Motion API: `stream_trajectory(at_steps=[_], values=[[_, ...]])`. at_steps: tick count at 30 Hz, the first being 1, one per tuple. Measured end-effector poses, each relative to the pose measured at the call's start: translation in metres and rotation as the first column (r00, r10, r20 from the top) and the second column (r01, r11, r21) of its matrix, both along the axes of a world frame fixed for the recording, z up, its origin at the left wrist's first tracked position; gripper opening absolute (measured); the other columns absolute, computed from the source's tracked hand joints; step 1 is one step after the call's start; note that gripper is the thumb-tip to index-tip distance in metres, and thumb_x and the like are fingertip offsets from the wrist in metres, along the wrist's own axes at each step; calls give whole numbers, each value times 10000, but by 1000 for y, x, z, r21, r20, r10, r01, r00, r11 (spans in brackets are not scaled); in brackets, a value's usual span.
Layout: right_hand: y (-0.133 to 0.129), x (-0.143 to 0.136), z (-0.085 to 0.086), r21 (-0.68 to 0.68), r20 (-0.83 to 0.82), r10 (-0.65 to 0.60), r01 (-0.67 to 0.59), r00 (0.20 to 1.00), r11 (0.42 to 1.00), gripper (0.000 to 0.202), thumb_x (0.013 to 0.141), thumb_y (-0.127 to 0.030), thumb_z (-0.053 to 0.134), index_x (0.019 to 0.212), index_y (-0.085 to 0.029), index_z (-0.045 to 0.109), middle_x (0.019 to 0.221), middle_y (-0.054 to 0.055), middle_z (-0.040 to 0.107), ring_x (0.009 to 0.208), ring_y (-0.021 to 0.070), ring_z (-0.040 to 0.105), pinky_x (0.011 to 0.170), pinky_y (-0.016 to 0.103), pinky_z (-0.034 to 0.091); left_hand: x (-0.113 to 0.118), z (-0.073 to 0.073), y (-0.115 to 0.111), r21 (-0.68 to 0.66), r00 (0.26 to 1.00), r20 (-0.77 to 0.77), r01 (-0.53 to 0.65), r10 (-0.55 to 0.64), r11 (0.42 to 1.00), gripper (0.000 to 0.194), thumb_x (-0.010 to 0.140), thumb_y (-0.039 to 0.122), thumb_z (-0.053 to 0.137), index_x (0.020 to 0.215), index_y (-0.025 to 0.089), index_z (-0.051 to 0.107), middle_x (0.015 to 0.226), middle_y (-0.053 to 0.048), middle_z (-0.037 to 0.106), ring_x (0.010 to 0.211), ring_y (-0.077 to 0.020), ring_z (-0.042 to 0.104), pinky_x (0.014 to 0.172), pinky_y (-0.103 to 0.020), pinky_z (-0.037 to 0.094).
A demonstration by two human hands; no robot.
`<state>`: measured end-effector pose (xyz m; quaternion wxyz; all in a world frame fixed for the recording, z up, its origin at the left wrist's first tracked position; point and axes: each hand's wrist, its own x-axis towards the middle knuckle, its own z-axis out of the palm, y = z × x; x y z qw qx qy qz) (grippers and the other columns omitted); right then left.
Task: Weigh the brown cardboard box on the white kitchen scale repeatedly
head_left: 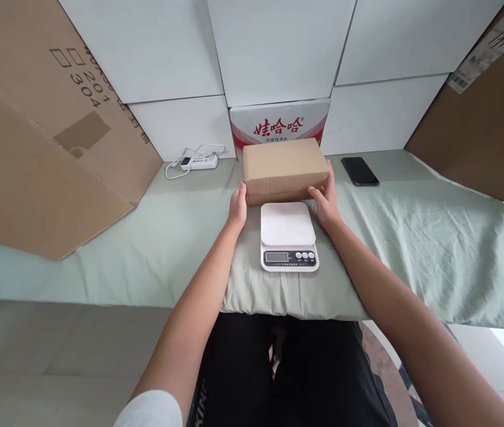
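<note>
Clamps a brown cardboard box (pixel 285 163) between left hand (pixel 238 206) and right hand (pixel 327 200), just beyond a white digital scale (pixel 287 226).

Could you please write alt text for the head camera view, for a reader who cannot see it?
A person's left hand and right hand grasp opposite ends of a brown cardboard box beyond a white digital scale on a green cloth. A white cabled device lies to the left, a phone to the right, and a red-lettered carton stands behind.
</note>
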<state>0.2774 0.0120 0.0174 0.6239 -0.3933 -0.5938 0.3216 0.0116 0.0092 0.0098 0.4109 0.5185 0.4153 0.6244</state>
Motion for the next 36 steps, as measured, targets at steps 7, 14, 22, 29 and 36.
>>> stream_trajectory(at_steps=[7,14,22,29,36], values=[[-66,23,20,195,95,-5,-13,995,981,1160,871,-778,747,1780,-411,128,1900,40,234,1763,359,293,1461,586,297,0,31,-84,198,995,-99,44,-25,979,828,961,893,517,1411,234,737,1512,-143,755,1621,-363,551,1360,-479,447],[-119,24,-16,127,178,-71,49,981,991,1132,903,-769,735,1787,-373,150,1831,117,295,1726,427,297,1445,724,206,-7,8,-141,107,995,-92,53,-43,993,805,997,847,496,1473,234,706,1520,-152,754,1590,-373,584,1341,-523,479],[-129,16,-10,36,150,-46,41,988,999,1003,953,-733,692,1766,-347,248,1766,150,392,1652,414,411,1422,708,288,-6,3,-140,10,1000,-24,18,-18,1000,808,973,862,526,1463,252,726,1518,-137,766,1564,-361,617,1320,-495,507],[-126,17,-13,36,115,-29,25,993,999,968,956,-700,709,1752,-367,270,1771,136,401,1643,388,434,1412,669,325,-5,4,-140,22,999,-32,12,-11,1000,812,967,863,539,1447,240,738,1481,-141,786,1546,-367,633,1321,-501,508],[-124,18,-14,33,96,-39,36,995,999,967,946,-699,718,1746,-358,295,1764,133,418,1634,390,445,1405,670,326,-6,4,-138,27,998,-57,22,-20,999,809,968,867,534,1425,236,750,1467,-145,791,1504,-371,663,1288,-501,533]])
